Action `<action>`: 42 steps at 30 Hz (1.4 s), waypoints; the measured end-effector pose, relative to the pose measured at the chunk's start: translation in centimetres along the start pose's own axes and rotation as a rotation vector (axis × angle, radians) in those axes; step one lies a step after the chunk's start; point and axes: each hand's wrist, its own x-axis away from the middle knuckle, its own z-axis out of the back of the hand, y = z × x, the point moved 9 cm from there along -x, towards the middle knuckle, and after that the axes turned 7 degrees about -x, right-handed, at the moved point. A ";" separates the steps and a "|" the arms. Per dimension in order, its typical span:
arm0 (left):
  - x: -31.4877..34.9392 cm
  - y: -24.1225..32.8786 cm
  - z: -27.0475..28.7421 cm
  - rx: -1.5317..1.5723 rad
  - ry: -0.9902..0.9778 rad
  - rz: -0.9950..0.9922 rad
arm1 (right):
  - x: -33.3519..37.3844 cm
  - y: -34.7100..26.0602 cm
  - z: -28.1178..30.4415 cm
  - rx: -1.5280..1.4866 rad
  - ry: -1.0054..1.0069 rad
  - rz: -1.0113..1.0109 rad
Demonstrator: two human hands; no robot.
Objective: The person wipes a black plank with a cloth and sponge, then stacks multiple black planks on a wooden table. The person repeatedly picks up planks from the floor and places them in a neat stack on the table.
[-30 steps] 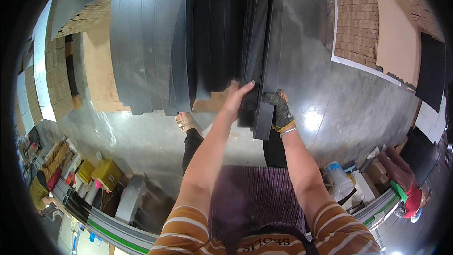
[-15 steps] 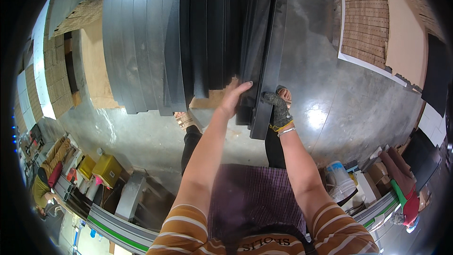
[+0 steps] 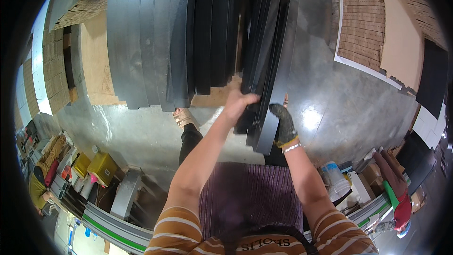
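My bare left hand (image 3: pixel 238 105) holds the left side of a bundle of long, narrow black boards (image 3: pixel 279 73). Its thumb lies over the top edges, while its other fingers are hidden behind the bundle. On the other side, my right hand (image 3: pixel 285 125), in a dark knit glove with a yellow cuff, grips the right face of the outermost board; some of its fingers are out of sight. The boards stand on edge, close together, their near ends uneven. To their left lies a stack of more dark boards (image 3: pixel 146 57), seen beside a light wooden panel (image 3: pixel 96 61).
Stacked brown cardboard pieces (image 3: pixel 361 24) lie at the right, more cardboard (image 3: pixel 54 66) at the left. Behind me run a grey and green rail (image 3: pixel 118 231), yellow boxes (image 3: pixel 101 167) and a white bucket (image 3: pixel 336 179). Other people are at the lower left and lower right.
The bundle of boards has come nearer to me and slightly right, both hands moving with it. Its near ends now cover more of my right leg and foot.
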 end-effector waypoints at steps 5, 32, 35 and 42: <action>9.9 -2.9 -1.0 0.040 0.020 0.140 | 9.5 4.3 -1.4 -0.042 0.117 0.013; 32.9 -7.4 -3.9 0.377 0.110 0.638 | 24.2 14.1 -3.2 0.037 0.224 -0.449; 30.4 -6.7 -4.0 0.356 0.132 0.592 | 21.5 11.4 -4.2 0.100 0.138 -0.310; 24.5 -7.9 -2.1 0.245 0.296 0.596 | 16.7 8.8 -5.0 -0.113 0.210 -0.404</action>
